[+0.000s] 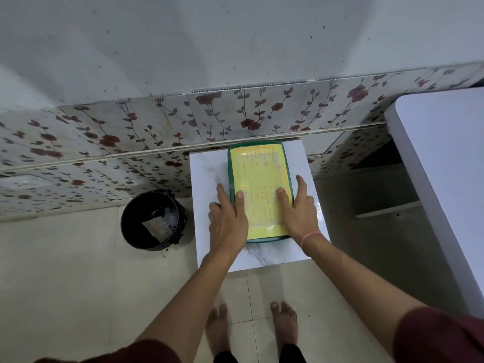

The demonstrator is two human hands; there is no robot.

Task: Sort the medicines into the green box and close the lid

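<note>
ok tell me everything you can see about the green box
The green box is a rectangular container with rounded corners, apparently plastic, lying flat on a small white marbled table against the flowered wall. Its lid is on, covered by a taped yellow sheet with small red writing too blurred to read. The left hand presses the lid's near left edge, the right hand the near right edge. No medicines show.

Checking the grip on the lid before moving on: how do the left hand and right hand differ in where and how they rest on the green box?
The left hand straddles the green box's left edge, some fingers on the marble table; the right hand lies on the right edge, one finger along the rim. The right wrist carries a pink band; the left wrist is bare. Both lie flat, palms down, on the yellow-papered lid.
</note>
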